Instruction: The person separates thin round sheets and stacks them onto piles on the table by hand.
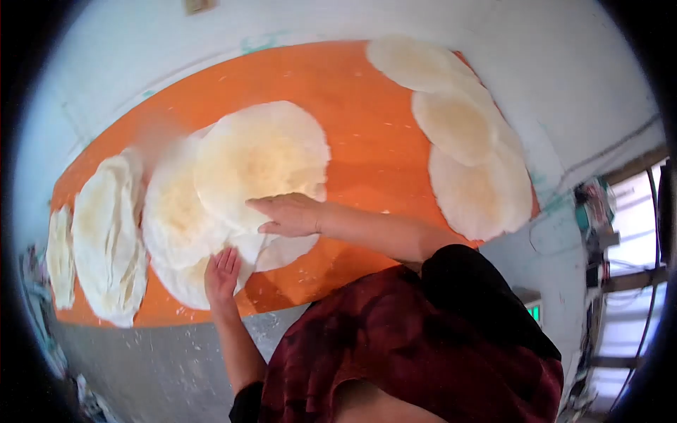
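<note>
Large, thin round flatbreads (261, 151) lie overlapping in the middle of an orange tabletop. My right hand (290, 214) rests on the lower right part of the top sheet, fingers stretched out flat to the left. At the near edge of the same pile is my left hand (223, 273), palm turned up and fingers extended over the bread. Whether a thin edge lies under its fingertips is hard to see. Another browned flatbread (176, 215) shows partly beneath, on the left of the pile.
Folded flatbread layers (109, 236) lie at the left, with a narrower folded stack (61, 257) beyond them. Several overlapping flatbreads (465, 187) run along the right end of the orange table (374, 155). A white wall (317, 20) borders its far side. Grey floor (176, 366) shows below.
</note>
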`<state>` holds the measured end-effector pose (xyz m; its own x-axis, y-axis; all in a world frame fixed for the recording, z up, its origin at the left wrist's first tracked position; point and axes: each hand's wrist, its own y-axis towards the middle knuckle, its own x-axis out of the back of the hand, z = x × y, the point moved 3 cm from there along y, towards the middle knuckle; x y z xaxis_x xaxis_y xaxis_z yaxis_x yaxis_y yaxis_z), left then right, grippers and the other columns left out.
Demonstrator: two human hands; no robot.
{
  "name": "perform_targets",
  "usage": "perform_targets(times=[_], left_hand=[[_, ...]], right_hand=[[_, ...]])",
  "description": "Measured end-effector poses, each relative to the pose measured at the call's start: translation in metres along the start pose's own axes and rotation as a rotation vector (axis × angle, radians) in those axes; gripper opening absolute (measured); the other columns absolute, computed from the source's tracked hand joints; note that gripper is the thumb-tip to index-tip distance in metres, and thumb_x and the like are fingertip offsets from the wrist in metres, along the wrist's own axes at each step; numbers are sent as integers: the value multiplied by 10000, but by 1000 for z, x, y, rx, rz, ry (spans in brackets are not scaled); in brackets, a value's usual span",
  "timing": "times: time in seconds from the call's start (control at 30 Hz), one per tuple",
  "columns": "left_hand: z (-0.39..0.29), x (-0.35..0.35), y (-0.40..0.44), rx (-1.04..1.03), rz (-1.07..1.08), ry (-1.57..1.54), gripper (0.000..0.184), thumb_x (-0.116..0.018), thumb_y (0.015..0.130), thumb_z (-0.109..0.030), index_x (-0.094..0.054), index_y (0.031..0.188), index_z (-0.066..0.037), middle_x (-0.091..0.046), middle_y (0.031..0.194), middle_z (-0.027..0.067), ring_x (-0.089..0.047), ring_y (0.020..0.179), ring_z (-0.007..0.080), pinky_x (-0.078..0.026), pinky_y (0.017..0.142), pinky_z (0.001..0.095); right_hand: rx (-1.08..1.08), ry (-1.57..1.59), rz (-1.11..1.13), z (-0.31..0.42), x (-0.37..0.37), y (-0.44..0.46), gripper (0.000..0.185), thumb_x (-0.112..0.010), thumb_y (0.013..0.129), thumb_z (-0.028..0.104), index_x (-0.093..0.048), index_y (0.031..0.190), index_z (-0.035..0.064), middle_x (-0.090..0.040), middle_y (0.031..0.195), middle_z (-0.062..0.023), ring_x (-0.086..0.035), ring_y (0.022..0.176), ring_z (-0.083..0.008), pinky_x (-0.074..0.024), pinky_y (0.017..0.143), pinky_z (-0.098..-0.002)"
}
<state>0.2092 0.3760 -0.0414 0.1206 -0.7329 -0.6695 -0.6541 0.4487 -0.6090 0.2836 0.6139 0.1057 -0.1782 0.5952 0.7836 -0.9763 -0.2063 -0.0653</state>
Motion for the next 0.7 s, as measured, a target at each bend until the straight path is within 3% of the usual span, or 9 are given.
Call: perform_targets(times=[0.13, 0.23, 0.3, 0.33, 0.43, 0.5, 0.53, 0.63, 0.7], left_hand=[[29, 11, -29, 82, -50, 37, 327, -376, 895, -307, -500, 1009, -27, -516, 1109, 148, -500, 1026, 264, -426, 839, 399], [57, 10, -39, 208, 276, 82, 335, -373, 893, -326, -543, 955, -44, -585, 997, 138, -559, 925, 266, -462, 769, 399], [81, -16, -50, 264, 183, 151, 347, -371, 891, -339, -555, 939, -49, -605, 947, 133, -579, 868, 269, -471, 740, 397], [91, -26, -54, 288, 133, 188, 353, -369, 890, -345, -562, 931, -52, -615, 922, 130, -589, 840, 270, -476, 726, 396], [125, -48, -48, 334, 173, 326, 303, -390, 882, -307, -548, 953, -59, -598, 956, 137, -573, 886, 274, -467, 747, 401], [148, -72, -53, 333, 167, 405, 278, -413, 869, -293, -535, 960, -60, -592, 959, 140, -568, 895, 278, -464, 752, 397], [158, -87, -58, 340, 157, 430, 268, -431, 860, -287, -525, 963, -59, -589, 957, 141, -566, 897, 280, -463, 754, 394], [184, -101, -61, 349, 119, 447, 271, -449, 849, -292, -508, 961, -52, -585, 948, 150, -568, 874, 287, -460, 749, 391], [201, -99, -58, 363, 103, 416, 272, -453, 847, -290, -503, 961, -49, -582, 948, 153, -569, 865, 286, -459, 747, 391]], right_hand=[[-153, 25, -298, -97, -4, -74, 500, -476, 821, 300, -364, 1227, 31, -426, 1220, -171, -444, 1093, -281, -380, 902, -355], [-640, 66, -321, -194, 24, -178, 475, -484, 812, 318, -425, 1189, 35, -451, 1200, -156, -455, 1081, -279, -383, 901, -342], [-1082, -202, -342, -243, 48, -246, 420, -489, 777, 317, -488, 1108, 58, -525, 1098, -146, -509, 983, -306, -412, 826, -399], [-974, -409, -610, -256, 50, -277, 407, -495, 766, 306, -492, 1085, 53, -533, 1080, -146, -515, 975, -300, -411, 831, -396], [-1163, -394, -563, -297, 70, -334, 471, -512, 737, 302, -454, 1135, 56, -530, 1073, -140, -491, 998, -296, -415, 812, -406], [-1054, -631, -634, -325, 79, -350, 493, -537, 710, 288, -453, 1135, 54, -533, 1054, -140, -484, 1005, -292, -420, 802, -408], [-1120, -592, -555, -327, 90, -348, 437, -523, 696, 307, -475, 1083, 109, -505, 1116, -81, -452, 1058, -254, -410, 821, -393], [-1135, -671, -443, -349, 105, -347, 636, -559, 683, 413, -382, 1225, 130, -389, 1264, -66, -292, 1211, -273, -278, 944, -454], [-1118, -582, -425, -364, 114, -352, 640, -554, 706, 409, -359, 1241, 116, -372, 1280, -72, -306, 1203, -261, -282, 937, -458]])
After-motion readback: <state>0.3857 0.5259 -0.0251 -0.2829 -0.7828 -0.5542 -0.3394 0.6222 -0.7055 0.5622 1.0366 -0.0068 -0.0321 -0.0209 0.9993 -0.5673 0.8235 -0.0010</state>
